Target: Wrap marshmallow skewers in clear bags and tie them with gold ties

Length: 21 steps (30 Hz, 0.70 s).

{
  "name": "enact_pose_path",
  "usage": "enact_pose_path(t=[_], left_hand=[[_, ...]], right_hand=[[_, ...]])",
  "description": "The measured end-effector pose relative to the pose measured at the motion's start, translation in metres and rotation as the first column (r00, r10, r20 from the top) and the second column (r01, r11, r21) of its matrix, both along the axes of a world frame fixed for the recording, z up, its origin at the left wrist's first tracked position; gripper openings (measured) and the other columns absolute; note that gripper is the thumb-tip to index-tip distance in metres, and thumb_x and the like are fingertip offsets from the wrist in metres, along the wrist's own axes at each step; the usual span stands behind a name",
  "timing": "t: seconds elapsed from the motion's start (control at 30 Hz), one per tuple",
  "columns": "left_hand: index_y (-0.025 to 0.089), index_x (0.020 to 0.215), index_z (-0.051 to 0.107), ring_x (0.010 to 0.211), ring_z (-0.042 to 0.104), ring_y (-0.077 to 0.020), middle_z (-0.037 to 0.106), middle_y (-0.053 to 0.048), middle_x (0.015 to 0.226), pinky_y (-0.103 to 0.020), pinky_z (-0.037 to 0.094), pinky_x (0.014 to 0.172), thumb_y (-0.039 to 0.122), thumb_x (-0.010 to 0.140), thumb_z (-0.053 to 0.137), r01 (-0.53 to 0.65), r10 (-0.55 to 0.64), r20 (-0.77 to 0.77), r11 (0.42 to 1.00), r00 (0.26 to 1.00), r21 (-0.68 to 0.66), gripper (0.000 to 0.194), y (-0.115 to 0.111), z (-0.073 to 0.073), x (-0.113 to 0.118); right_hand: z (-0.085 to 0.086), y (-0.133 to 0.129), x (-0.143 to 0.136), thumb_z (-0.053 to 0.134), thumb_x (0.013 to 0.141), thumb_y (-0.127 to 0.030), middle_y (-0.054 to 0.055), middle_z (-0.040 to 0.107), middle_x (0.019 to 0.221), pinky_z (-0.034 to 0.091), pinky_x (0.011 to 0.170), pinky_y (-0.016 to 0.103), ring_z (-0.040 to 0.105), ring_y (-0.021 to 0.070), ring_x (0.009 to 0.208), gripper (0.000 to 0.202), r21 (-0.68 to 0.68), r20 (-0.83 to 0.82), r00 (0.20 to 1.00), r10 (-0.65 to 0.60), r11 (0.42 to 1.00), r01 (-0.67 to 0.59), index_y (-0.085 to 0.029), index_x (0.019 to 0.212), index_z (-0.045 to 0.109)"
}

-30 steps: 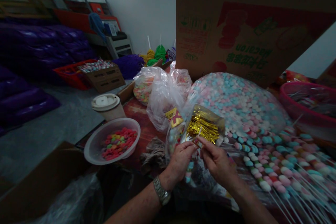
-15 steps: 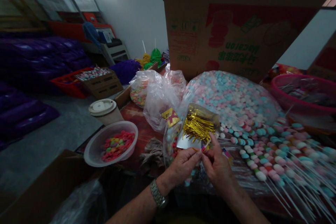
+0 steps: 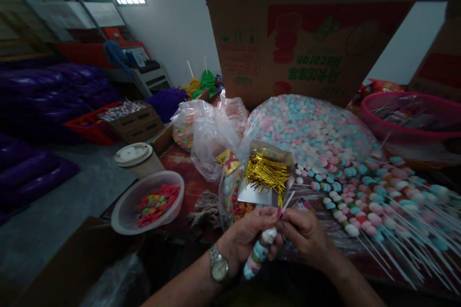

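My left hand (image 3: 248, 232) is closed round a wrapped marshmallow skewer (image 3: 260, 252). Its white, blue, green and pink pieces hang down toward me, and a white stick (image 3: 287, 204) sticks up past my fingers. My right hand (image 3: 302, 230) pinches at the gathered wrapper neck beside the stick; what lies between its fingertips is hidden. Just beyond my hands, gold twist ties (image 3: 266, 172) lie in a clear-sided tray (image 3: 252, 195). To the right, several unwrapped marshmallow skewers (image 3: 374, 206) are piled with their sticks toward me.
A large bag of marshmallows (image 3: 306, 124) stands behind the ties, before a tall cardboard box (image 3: 245, 19). At left are a bowl (image 3: 120, 211) of ring-shaped candy and a lidded cup (image 3: 139, 160). A crumpled cloth (image 3: 205, 211) lies nearby. A pink basin (image 3: 374, 122) sits far right.
The skewer in my left hand has turned so its candy shows below my fingers and its stick points up. My right hand has drawn back from the gold ties toward the wrapper neck.
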<state>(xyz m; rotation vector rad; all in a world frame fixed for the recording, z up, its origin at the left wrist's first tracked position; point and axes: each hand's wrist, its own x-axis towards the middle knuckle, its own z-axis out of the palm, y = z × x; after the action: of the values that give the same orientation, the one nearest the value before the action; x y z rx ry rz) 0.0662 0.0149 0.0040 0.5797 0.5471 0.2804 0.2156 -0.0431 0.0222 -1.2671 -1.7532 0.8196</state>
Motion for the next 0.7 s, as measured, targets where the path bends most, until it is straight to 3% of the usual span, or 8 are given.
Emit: enact_pose_path(t=[0.1, 0.23, 0.27, 0.3, 0.4, 0.5, 0.57, 0.7], left_hand=[[0.02, 0.084, 0.046, 0.04, 0.049, -0.009, 0.055, 0.006, 0.05, -0.018, 0.037, 0.042, 0.039, 0.063, 0.072, -0.203, 0.251, -0.135, 0.933, 0.959, 0.296, 0.039, 0.0, 0.004, 0.005], [0.02, 0.103, 0.05, 0.084, 0.059, -0.0179, 0.064, -0.003, 0.087, -0.025, 0.045, 0.069, 0.041, 0.06, 0.076, -0.313, 0.636, -0.126, 0.531, 0.762, 0.787, 0.054, -0.003, 0.014, 0.01], [0.02, 0.11, 0.049, 0.092, 0.058, -0.02, 0.063, -0.006, 0.096, -0.027, 0.044, 0.074, 0.047, 0.062, 0.072, -0.312, 0.655, -0.142, 0.525, 0.743, 0.792, 0.06, -0.003, 0.019, 0.009], [0.019, 0.115, 0.047, 0.094, 0.057, -0.0217, 0.062, -0.008, 0.099, -0.029, 0.045, 0.075, 0.055, 0.066, 0.065, -0.304, 0.62, -0.183, 0.594, 0.763, 0.745, 0.063, -0.002, 0.026, 0.008], [0.019, 0.117, 0.05, 0.075, 0.061, -0.023, 0.064, -0.008, 0.082, -0.034, 0.047, 0.064, 0.075, 0.074, 0.029, -0.269, 0.385, -0.191, 0.853, 0.903, 0.448, 0.074, 0.006, 0.052, -0.004], [0.022, 0.103, 0.062, 0.065, 0.06, -0.0227, 0.062, -0.005, 0.063, -0.037, 0.047, 0.064, 0.084, 0.066, 0.016, -0.365, 0.419, -0.039, 0.831, 0.907, 0.421, 0.085, 0.011, 0.069, -0.019], [0.019, 0.085, 0.068, 0.07, 0.06, -0.0241, 0.063, -0.006, 0.061, -0.039, 0.047, 0.072, 0.083, 0.067, 0.027, -0.257, 0.362, -0.099, 0.805, 0.927, 0.535, 0.078, 0.009, 0.067, -0.021], [0.018, 0.084, 0.069, 0.087, 0.057, -0.0216, 0.067, -0.005, 0.085, -0.03, 0.043, 0.084, 0.061, 0.076, 0.049, 0.022, 0.275, -0.28, 0.677, 0.92, 0.736, 0.047, -0.008, 0.043, -0.006]], right_hand=[[-0.014, 0.001, -0.006, 0.039, 0.089, -0.021, 0.002, 0.057, 0.063, 0.038, 0.053, 0.022, 0.053, 0.0133, 0.057, 0.022, 0.151, 0.156, 0.961, -0.228, 0.967, 0.205, -0.017, 0.072, 0.053], [-0.009, 0.001, -0.009, 0.036, 0.087, -0.013, 0.003, 0.053, 0.061, 0.036, 0.055, 0.025, 0.051, 0.0148, 0.058, 0.021, 0.521, 0.289, 0.826, -0.484, 0.804, 0.288, -0.019, 0.071, 0.049], [-0.005, 0.0, -0.01, 0.038, 0.086, -0.013, 0.002, 0.052, 0.06, 0.035, 0.055, 0.025, 0.05, 0.015, 0.058, 0.021, 0.585, 0.302, 0.798, -0.522, 0.762, 0.277, -0.019, 0.069, 0.049], [-0.001, -0.002, -0.011, 0.04, 0.085, -0.013, 0.002, 0.052, 0.059, 0.034, 0.056, 0.026, 0.049, 0.0151, 0.057, 0.02, 0.623, 0.313, 0.79, -0.527, 0.742, 0.248, -0.019, 0.069, 0.049], [0.0, -0.007, -0.015, 0.039, 0.082, -0.011, 0.001, 0.053, 0.058, 0.031, 0.051, 0.026, 0.047, 0.0138, 0.054, 0.02, 0.52, 0.328, 0.877, -0.352, 0.842, 0.144, -0.019, 0.067, 0.049], [-0.007, -0.006, -0.014, 0.036, 0.085, -0.017, -0.002, 0.049, 0.054, 0.029, 0.046, 0.022, 0.045, 0.0112, 0.05, 0.025, 0.139, 0.063, 0.951, -0.303, 0.946, 0.292, -0.019, 0.062, 0.045], [-0.009, -0.005, -0.014, 0.037, 0.087, -0.025, -0.004, 0.043, 0.053, 0.03, 0.046, 0.021, 0.042, 0.0104, 0.051, 0.027, -0.079, -0.141, 0.909, -0.393, 0.92, 0.385, -0.02, 0.061, 0.043], [-0.008, -0.006, -0.032, 0.044, 0.084, -0.035, -0.003, 0.046, 0.058, 0.034, 0.051, 0.021, 0.043, 0.0108, 0.056, 0.027, -0.168, -0.349, 0.883, -0.314, 0.948, 0.271, -0.019, 0.062, 0.045]])
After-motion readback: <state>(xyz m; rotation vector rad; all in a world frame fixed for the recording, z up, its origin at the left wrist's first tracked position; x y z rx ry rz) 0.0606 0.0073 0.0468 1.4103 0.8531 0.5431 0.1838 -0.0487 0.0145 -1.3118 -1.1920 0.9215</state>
